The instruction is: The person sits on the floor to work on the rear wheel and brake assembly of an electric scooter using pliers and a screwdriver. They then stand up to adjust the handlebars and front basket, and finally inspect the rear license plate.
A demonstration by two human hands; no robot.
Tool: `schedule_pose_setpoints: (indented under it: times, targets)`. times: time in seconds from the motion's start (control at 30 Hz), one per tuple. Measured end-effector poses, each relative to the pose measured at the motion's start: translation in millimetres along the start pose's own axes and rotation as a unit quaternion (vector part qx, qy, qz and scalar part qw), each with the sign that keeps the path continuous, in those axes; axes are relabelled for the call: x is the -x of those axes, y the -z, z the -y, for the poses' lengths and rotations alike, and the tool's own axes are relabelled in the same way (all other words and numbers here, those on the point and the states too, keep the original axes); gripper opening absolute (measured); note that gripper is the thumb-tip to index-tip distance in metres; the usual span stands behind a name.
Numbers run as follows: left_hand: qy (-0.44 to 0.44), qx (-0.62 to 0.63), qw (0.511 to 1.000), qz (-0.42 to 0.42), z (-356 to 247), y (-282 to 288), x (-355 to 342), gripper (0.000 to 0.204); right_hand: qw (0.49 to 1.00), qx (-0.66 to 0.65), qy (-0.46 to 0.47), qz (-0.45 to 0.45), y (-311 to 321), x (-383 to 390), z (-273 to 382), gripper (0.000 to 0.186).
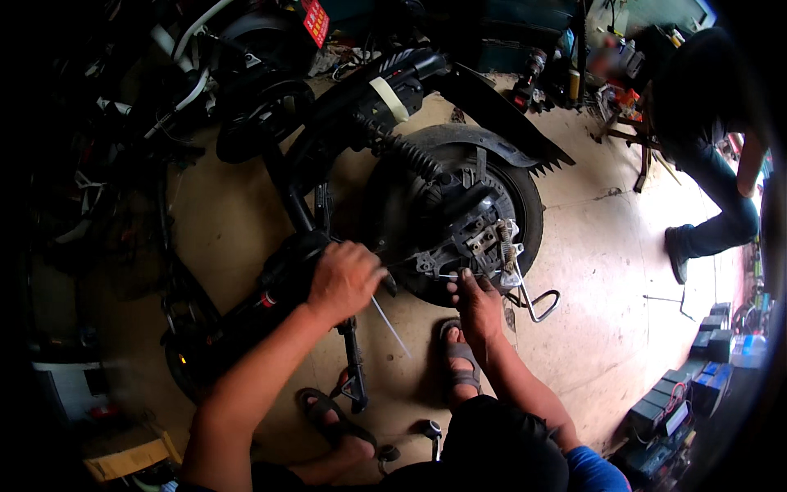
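Observation:
An electric scooter's rear wheel [533,215] stands in front of me, with a brake assembly [484,239] and a small spring at its hub. My right hand [477,310] is at the lower edge of the hub, thumb and fingers closed round a thin brake cable [448,276]. My left hand [346,281] is closed beside the dark frame, left of the wheel. Its fingertips are slightly blurred, and what they hold is hidden. A thin white cable tie [390,326] slants down from just below that hand. I cannot tell whether the hand grips it.
A coil shock absorber [416,160] and black mudguard [504,115] rise above the wheel. A kickstand [354,369] reaches down near my feet. A bent metal bar [537,307] sticks out right. Batteries [660,402] line the lower right; another person's leg [721,221] is at right.

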State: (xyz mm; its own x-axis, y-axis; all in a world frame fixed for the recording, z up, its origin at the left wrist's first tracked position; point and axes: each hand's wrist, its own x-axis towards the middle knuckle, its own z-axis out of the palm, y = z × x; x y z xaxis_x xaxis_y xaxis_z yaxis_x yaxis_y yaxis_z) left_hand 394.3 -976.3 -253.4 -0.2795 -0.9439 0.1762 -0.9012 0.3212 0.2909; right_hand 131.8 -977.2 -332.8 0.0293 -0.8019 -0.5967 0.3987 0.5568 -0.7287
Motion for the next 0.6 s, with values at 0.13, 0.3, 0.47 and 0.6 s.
schedule_pose_setpoints:
  times: [0.13, 0.3, 0.47, 0.6]
  targets:
    - [-0.013, 0.059, 0.997, 0.05, -41, -17, 11, 0.034, 1.0, 0.001, 0.013, 0.007, 2, -5, -2, 0.034]
    - [0.048, -0.001, 0.994, 0.101, -53, -47, 23, 0.043, 1.0, 0.011, -0.003, 0.02, 8, -6, -4, 0.033]
    - [0.124, 0.029, 0.986, 0.11, -61, -50, 3, 0.022, 1.0, -0.023, -0.002, 0.006, 6, -13, -6, 0.029]
    - [0.135, 0.051, 0.988, 0.062, -64, -54, 3, 0.014, 0.999, -0.035, -0.007, 0.0, -1, -14, -7, 0.027]
